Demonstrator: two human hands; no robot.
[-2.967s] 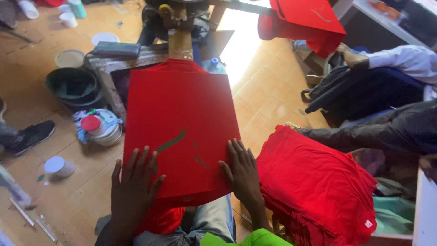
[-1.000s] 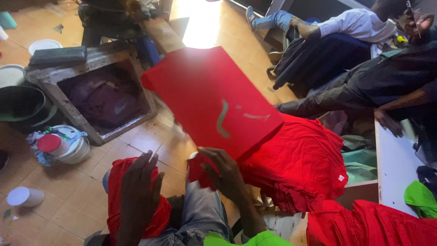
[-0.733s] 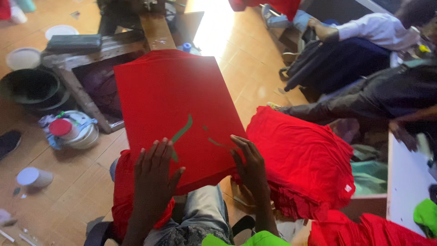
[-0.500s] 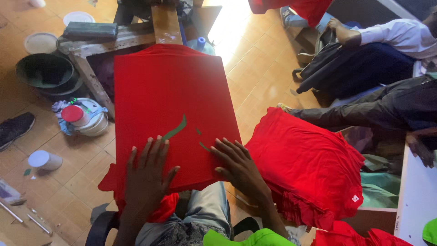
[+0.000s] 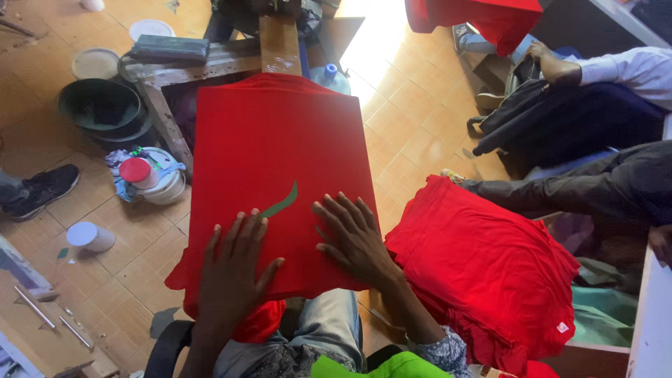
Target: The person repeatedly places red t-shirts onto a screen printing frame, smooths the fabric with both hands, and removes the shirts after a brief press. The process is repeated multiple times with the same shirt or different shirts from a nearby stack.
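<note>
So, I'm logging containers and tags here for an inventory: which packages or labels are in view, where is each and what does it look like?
Tub with red lid: round, pale, on the floor left of the red shirt under both hands.
White cup: round, on the floor at far left.
Small tag: white, on the edge of the red shirt pile at right.
No screens or signs.

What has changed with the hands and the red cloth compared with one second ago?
The red cloth, then held up and turned right, now lies square on the board. Both hands let go of it: the left hand and right hand press flat on it. The red pile stayed.
</note>
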